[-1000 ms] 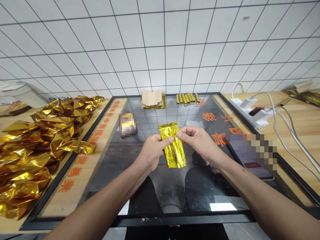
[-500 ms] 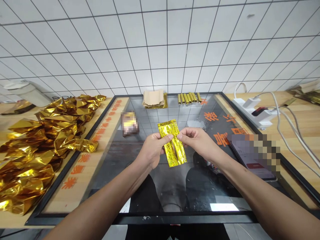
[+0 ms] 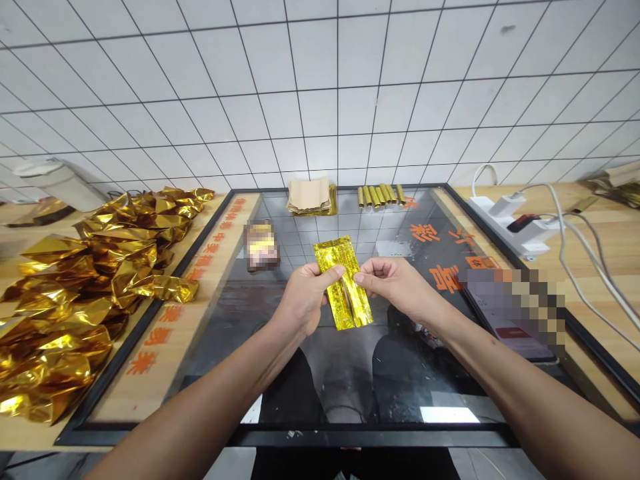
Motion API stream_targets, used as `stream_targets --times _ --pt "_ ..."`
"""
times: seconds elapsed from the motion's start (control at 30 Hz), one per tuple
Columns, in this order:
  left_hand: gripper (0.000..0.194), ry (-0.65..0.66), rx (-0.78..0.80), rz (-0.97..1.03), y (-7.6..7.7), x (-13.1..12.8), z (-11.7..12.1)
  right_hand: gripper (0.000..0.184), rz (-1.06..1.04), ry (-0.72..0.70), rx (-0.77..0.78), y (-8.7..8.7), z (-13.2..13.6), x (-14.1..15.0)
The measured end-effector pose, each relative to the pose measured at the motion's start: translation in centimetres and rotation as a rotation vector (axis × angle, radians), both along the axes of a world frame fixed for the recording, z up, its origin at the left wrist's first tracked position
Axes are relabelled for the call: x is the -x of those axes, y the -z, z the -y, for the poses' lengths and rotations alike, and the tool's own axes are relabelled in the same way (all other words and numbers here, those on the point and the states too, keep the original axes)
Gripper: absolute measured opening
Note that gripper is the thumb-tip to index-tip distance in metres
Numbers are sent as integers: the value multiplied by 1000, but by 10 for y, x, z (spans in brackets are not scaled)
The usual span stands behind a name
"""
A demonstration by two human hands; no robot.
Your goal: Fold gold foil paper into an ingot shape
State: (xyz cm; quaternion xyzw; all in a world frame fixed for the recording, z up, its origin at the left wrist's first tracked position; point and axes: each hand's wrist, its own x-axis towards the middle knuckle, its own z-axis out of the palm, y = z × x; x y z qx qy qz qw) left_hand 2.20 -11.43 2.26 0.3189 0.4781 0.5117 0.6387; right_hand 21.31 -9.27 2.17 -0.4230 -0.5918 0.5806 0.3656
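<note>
Over the glass top, my left hand (image 3: 306,293) grips a folded sheet of gold foil paper (image 3: 339,303) by its left side, thumb lying on the front. Two long flaps of the sheet meet near its middle, with a narrow gap widening toward the lower end. My right hand (image 3: 389,275) pinches the right flap near the middle of its length, its other fingers curled. Beyond the hands lie a stack of brown-backed paper sheets (image 3: 309,197) and a row of several gold paper rolls (image 3: 381,195).
Crumpled-looking folded gold foil pieces (image 3: 100,287) heap on the left. A pixelated small pack (image 3: 261,247) rests on the black-framed glass (image 3: 280,437). At right are a phone (image 3: 505,323), partly pixelated, and a white power strip (image 3: 520,230) with cables. A tiled wall (image 3: 315,110) stands behind.
Both hands keep their hold on the gold foil paper. The right flap looks slightly shifted, and its gap shows less of the dark inside. The view has moved a little.
</note>
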Motion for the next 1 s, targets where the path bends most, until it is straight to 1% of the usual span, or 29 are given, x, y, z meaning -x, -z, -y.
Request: stream_targets --times 0.2,0.37,0.6,0.83,1.0 --pt "56 14 -7 1 -2 -1 0 46 2 0 -22 1 0 -1" --pt "55 55 -16 -8 -2 -3 2 48 -11 11 -32 -1 -1 -1" --pt "54 64 -24 -23 -2 -3 3 45 -29 24 -27 -1 0 -1" --pt "51 99 -8 -45 -3 -5 5 43 -55 98 -29 -1 -2 -1" --pt "50 134 -4 -58 -1 -5 6 44 -88 151 -34 -4 -2 -1"
